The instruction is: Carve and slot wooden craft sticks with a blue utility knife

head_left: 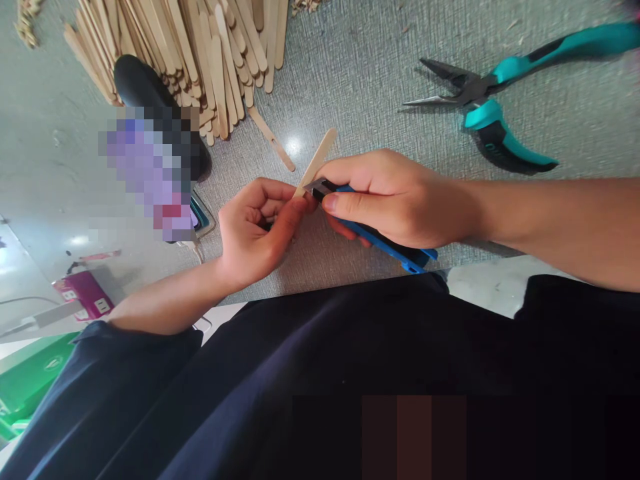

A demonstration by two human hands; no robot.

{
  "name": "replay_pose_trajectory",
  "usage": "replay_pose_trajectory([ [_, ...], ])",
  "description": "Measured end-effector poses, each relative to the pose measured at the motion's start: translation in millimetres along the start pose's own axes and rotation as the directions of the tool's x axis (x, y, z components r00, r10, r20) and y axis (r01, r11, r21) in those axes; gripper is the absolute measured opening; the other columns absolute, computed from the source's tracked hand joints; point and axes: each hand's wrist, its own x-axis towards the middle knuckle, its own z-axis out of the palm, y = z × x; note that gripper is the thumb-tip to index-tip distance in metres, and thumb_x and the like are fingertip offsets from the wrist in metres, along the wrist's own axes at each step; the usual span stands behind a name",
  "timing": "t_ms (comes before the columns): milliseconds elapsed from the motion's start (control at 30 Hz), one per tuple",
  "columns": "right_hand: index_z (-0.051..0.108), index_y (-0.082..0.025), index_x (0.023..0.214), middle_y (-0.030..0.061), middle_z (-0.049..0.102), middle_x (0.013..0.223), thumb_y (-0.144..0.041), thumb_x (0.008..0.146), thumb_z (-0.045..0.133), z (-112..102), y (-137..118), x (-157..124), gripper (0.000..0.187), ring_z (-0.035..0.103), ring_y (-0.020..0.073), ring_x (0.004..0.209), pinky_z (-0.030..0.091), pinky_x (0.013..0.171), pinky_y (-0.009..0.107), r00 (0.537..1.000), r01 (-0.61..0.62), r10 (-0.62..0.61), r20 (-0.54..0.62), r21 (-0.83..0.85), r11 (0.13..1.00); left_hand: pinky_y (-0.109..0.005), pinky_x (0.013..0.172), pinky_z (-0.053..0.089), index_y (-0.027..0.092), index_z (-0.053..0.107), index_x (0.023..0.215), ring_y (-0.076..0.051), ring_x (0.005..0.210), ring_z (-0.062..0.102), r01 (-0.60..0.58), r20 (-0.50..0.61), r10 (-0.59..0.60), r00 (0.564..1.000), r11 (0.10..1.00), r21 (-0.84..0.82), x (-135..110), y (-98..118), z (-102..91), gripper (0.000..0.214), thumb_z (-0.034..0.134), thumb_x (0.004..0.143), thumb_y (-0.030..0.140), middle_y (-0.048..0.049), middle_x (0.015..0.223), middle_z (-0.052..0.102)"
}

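My left hand (253, 230) is closed around the lower end of a flat wooden stick (317, 158), which points up and to the right. My right hand (395, 199) grips a blue utility knife (385, 245); its grey blade tip rests against the stick just above my left thumb. Both hands meet over the grey table surface (360, 73), close to my body.
A big pile of wooden sticks (200, 47) lies at the back left, with one loose stick (273, 139) beside it. Teal-handled long-nose pliers (493, 100) lie at the back right. A black object (145, 90) sits left of the pile. Boxes stand on the floor at left.
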Motion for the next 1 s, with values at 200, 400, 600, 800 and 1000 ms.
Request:
replay_pose_trajectory([
  [200,0.064,-0.02,0.087,-0.0057,0.062,0.065,-0.005,0.109,0.052,1.3,4.2,1.4,0.029,0.053,0.0087,0.053,0.037,0.054,0.026,1.0,-0.01,0.01,-0.016,-0.008,1.0,-0.02,0.036,0.046,0.024,0.068,0.094,-0.009,0.042,0.063,0.001,-0.013,-0.002,1.0,0.999,-0.053,-0.3,1.4,2.7,0.041,0.081,0.107,0.061,0.0043,0.063,0.074],
  [400,0.062,-0.02,0.084,-0.0054,0.063,0.064,-0.003,0.109,0.051,2.9,1.4,1.0,0.033,0.055,0.0083,0.052,0.039,0.052,0.026,0.998,-0.044,0.042,-0.041,-0.04,0.998,-0.02,0.039,0.046,0.025,0.068,0.096,-0.009,0.043,0.063,-0.025,-0.018,0.025,1.0,1.0,-0.012,-1.9,-0.6,3.1,0.036,0.079,0.11,0.056,0.0048,0.063,0.073],
  [600,0.057,-0.022,0.081,-0.0046,0.064,0.062,-0.004,0.108,0.052,3.9,-4.4,-0.9,0.033,0.055,0.0104,0.048,0.036,0.048,0.028,0.985,-0.141,0.137,-0.102,-0.032,0.99,-0.025,0.05,0.054,0.028,0.077,0.114,-0.011,0.059,0.071,-0.113,0.01,0.113,0.994,0.99,0.083,-7.2,-6.6,1.0,0.028,0.074,0.112,0.056,-0.0004,0.082,0.079],
  [800,0.056,-0.023,0.077,-0.0037,0.061,0.06,-0.003,0.106,0.052,5.1,-3.0,0.5,0.035,0.055,0.0123,0.052,0.035,0.053,0.031,0.983,-0.139,0.127,-0.129,-0.088,0.986,-0.023,0.054,0.055,0.026,0.081,0.119,-0.01,0.064,0.076,-0.183,0.004,0.185,0.983,0.965,0.187,-9.2,-8.2,-0.4,0.016,0.077,0.112,0.04,0.0006,0.083,0.081],
  [1000,0.055,-0.023,0.073,-0.0045,0.06,0.057,-0.001,0.105,0.051,4.0,-4.1,0.3,0.039,0.053,0.0108,0.05,0.034,0.052,0.031,0.988,-0.126,0.114,-0.104,-0.122,0.984,-0.02,0.057,0.06,0.023,0.077,0.112,-0.011,0.067,0.082,-0.224,0.037,0.221,0.975,0.962,0.159,-6.1,-3.3,-0.1,0.008,0.077,0.112,0.031,0.0008,0.081,0.085],
])
